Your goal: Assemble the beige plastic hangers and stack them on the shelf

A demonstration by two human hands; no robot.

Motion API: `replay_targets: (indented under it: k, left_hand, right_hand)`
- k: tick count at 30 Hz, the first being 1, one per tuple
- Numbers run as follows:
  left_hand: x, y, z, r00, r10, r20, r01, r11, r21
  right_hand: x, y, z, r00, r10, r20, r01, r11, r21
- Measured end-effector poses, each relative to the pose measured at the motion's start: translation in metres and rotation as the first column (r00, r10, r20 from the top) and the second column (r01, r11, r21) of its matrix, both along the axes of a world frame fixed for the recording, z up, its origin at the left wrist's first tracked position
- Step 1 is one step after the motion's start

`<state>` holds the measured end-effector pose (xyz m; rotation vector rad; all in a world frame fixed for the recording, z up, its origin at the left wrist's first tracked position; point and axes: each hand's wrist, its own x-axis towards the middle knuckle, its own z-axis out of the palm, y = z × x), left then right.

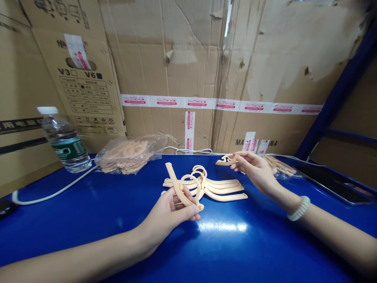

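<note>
My left hand [176,208] is closed round a beige plastic hanger half [173,179]; a straight arm points up and left, and a curved hook shows behind the fingers. Just beyond it lies a row of beige hangers [224,188] with hooks and arms spread to both sides. Farther right, my right hand [250,167] pinches a smaller beige hanger piece [226,161] with notched edges, near the back of the table. The fingers partly cover both held pieces.
On the blue table [123,236], a clear bag of beige pieces [126,153] lies back left beside a water bottle [66,141]. Another bag [279,167] and a dark flat device [332,184] are at right. A white cable [53,198] runs along the back; cardboard [176,70] walls the rear.
</note>
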<state>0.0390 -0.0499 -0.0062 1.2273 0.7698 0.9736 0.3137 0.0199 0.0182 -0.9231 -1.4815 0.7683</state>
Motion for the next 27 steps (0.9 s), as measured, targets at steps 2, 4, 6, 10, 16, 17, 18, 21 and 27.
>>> replay_targets:
  k: [2,4,6,10,16,17,18,21,27]
  left_hand:
    - [0.0,0.0,0.0,1.0,0.007,0.0,-0.007,1.0,0.006]
    - [0.0,-0.001,-0.001,1.0,0.015,-0.002,-0.015,1.0,0.012]
    - [0.0,-0.001,-0.001,1.0,0.022,-0.001,-0.022,1.0,0.02]
    - [0.0,-0.001,-0.003,1.0,0.02,0.005,-0.021,0.999,0.031]
    - [0.001,-0.001,0.002,0.999,0.03,-0.025,-0.03,0.999,0.026]
    - [0.002,-0.002,0.004,0.999,0.03,-0.035,-0.029,0.999,0.027]
    - [0.003,-0.002,0.006,0.999,0.029,-0.045,-0.028,0.999,0.032]
    - [0.004,-0.004,0.011,0.998,0.029,-0.064,-0.025,0.998,0.054]
    - [0.006,-0.008,0.018,0.991,0.049,-0.127,-0.043,0.998,0.044]
  right_hand:
    - [-0.011,-0.011,0.003,0.976,0.072,-0.205,-0.09,0.993,-0.08]
    - [-0.021,-0.023,0.007,0.947,0.135,-0.291,-0.175,0.978,-0.114]
    - [-0.03,-0.035,0.009,0.934,0.185,-0.306,-0.234,0.963,-0.135]
    - [-0.042,-0.053,0.007,0.95,0.202,-0.237,-0.252,0.946,-0.202]
    - [-0.054,-0.065,0.0,0.947,0.223,-0.231,-0.291,0.9,-0.324]
    - [-0.055,-0.066,0.0,0.947,0.227,-0.228,-0.295,0.897,-0.331]
    - [-0.056,-0.067,-0.001,0.948,0.234,-0.216,-0.296,0.897,-0.329]
    - [-0.058,-0.071,-0.001,0.952,0.269,-0.146,-0.302,0.906,-0.296]
    - [-0.062,-0.074,-0.007,0.943,0.306,-0.13,-0.331,0.903,-0.276]
